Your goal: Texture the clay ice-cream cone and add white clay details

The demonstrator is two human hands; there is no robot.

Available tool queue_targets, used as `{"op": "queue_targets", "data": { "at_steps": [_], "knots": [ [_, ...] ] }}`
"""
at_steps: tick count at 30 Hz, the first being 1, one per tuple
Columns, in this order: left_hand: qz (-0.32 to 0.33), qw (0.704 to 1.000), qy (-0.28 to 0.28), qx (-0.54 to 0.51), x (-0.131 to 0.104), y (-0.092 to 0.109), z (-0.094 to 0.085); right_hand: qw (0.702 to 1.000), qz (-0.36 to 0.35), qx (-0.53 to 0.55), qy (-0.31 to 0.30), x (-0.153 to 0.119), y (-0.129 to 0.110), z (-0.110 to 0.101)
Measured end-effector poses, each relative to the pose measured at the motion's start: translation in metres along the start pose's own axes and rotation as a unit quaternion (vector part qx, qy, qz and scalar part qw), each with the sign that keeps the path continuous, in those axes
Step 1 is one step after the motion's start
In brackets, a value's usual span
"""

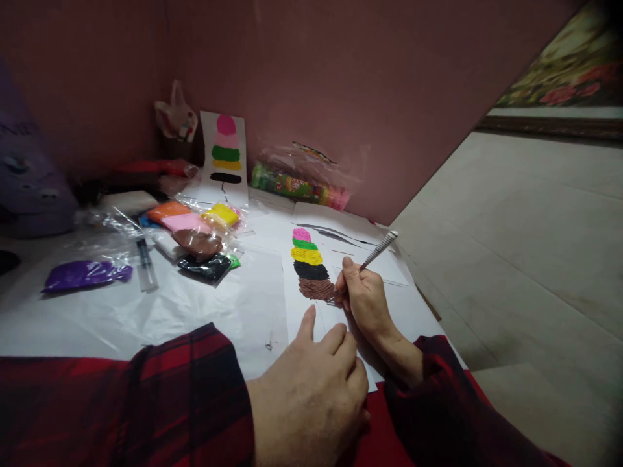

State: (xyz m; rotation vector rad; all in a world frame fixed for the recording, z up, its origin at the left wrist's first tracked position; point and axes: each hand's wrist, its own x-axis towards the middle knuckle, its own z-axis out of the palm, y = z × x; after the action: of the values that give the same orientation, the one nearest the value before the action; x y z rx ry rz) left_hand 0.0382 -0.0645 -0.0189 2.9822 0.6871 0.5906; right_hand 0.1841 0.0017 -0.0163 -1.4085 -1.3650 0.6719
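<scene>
Item 1: white sheet (363,264) on the surface (29,314), near centre, carrying five coloured bands; far to near: pink (301,234), green (305,244), yellow (306,255), black (311,270), brown (315,289). Brown band ridged.

Item 2: thin tool with striped handle (382,250), clamped between thumb and fingers of the right hand (366,299); working end at the brown band's near right edge, contact not certain.

Item 3: left hand (309,392), near side; index finger extended towards the brown band, other fingers loosely curled, grip apart, nothing seen in it.

Item 4: packets at left, among them purple (82,275), brown (198,242) and black (207,266).

Item 5: upright card (238,139), far left, bearing similar bands.

Step in hand, as judged: working texture into the brown band's edge. Next move calls for a light, steady tool tip along that edge, sheet kept still, neighbouring black undisturbed.
</scene>
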Motion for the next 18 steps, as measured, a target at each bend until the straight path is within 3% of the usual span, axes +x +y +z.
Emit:
{"op": "queue_targets", "data": {
  "at_steps": [18],
  "knots": [
    [0.004, 1.0, 0.02, 0.005, -0.0001, -0.0007, 0.0016, 0.998, -0.042, -0.006, -0.045, -0.0021, 0.0008, 0.0]
  ]
}}
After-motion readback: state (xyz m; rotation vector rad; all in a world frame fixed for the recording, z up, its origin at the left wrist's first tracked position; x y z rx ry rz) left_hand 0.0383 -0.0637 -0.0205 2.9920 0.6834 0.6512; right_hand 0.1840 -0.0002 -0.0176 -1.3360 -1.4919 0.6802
